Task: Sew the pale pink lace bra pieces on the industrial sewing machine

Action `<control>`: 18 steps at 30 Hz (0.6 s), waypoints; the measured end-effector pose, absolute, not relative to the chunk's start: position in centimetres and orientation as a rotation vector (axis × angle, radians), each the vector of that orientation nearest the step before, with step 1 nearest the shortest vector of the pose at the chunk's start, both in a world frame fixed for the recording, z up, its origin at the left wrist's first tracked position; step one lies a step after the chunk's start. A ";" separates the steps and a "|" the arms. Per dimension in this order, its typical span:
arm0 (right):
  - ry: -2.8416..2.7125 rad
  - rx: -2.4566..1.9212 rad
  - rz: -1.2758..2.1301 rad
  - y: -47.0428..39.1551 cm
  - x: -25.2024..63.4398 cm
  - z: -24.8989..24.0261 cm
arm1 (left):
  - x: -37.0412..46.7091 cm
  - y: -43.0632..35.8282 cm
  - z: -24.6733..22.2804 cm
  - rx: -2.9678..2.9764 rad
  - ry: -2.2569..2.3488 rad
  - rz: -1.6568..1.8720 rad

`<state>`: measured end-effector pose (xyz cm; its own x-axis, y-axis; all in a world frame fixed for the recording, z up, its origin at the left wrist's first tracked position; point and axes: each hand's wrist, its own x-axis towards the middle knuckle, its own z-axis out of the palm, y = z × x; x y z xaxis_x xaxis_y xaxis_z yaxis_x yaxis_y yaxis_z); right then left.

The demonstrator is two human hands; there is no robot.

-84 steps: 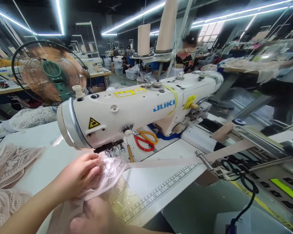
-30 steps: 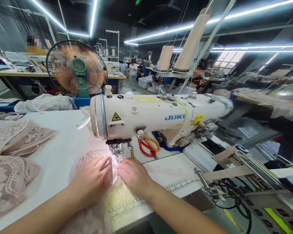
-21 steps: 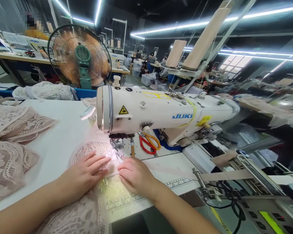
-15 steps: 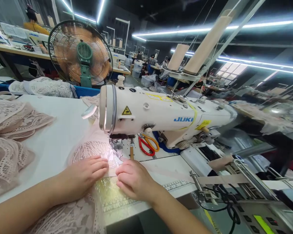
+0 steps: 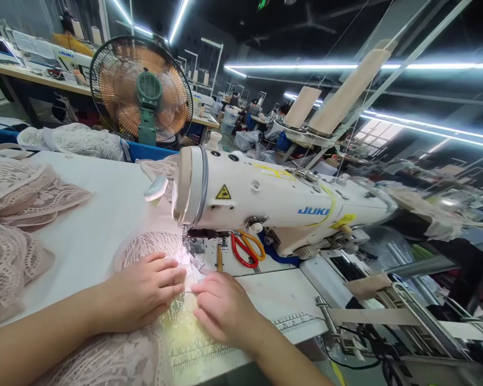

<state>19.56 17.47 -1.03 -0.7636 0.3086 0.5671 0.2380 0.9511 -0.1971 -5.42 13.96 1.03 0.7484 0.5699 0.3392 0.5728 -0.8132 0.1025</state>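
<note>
A white sewing machine stands before me, its small lamp lighting the needle area. Pale pink lace fabric runs under its presser foot and hangs down toward me beneath my left arm. My left hand lies flat on the lace, fingers stretched out toward the needle. Just right of it, my right hand has its fingers curled, with thumb and forefinger pinching the fabric edge in front of the foot. The fingertips of both hands are close together. The pinched edge is partly hidden.
Red- and orange-handled scissors lie behind the needle. More lace pieces are piled at left. A ruler strip follows the table's front edge. At right, a pale band passes through a metal feeder. A fan stands behind.
The view has shifted a little, so the machine appears farther right and lower. Both hands remain on the lace close to the needle, with little change in their pose.
</note>
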 end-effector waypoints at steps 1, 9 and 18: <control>-2.479 -0.393 0.136 17.5 19.5 -1.0 | -5.6 14.2 0.9 -2.925 -0.961 -0.573; -2.643 -0.512 -0.054 17.7 18.7 -0.7 | -6.5 16.0 0.0 -2.859 -0.925 -0.598; -2.879 -0.717 -0.164 17.9 16.9 0.8 | -6.2 17.4 0.4 -2.869 -0.943 -0.610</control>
